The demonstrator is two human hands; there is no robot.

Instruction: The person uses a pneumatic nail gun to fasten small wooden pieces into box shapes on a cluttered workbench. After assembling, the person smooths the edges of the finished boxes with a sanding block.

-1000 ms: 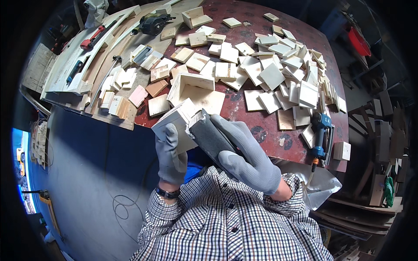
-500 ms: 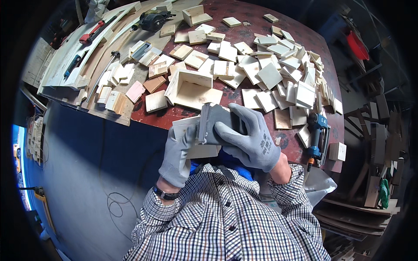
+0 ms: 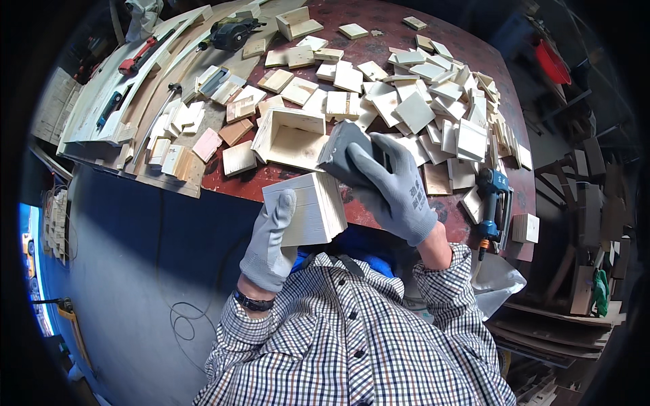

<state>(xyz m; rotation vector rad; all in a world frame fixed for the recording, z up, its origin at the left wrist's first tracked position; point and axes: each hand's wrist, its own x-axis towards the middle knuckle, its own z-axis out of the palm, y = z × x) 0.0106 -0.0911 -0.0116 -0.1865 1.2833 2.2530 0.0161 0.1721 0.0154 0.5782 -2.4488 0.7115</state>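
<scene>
My left hand [image 3: 269, 247], in a grey glove, grips a small pale wooden box piece [image 3: 308, 206] made of joined boards, thumb over its near left face. In my gloved right hand [image 3: 399, 189] is a dark grey sanding block [image 3: 345, 152], raised above the far right edge of the wooden piece. A gap seems to lie between block and wood. Just beyond, on the red table, sits another open wooden box piece [image 3: 294, 139] of joined boards.
Many small wooden boards [image 3: 413, 111] lie heaped on the red table [image 3: 237, 186]. A blue air nailer [image 3: 493, 206] rests at the right edge. At the far left are a hammer [image 3: 175, 88], a red-handled tool [image 3: 137, 57] and a black power tool [image 3: 231, 32].
My right hand has lifted the sanding block up and away from the wooden piece. The wooden piece, mostly covered before, now shows its faces, still in my left hand.
</scene>
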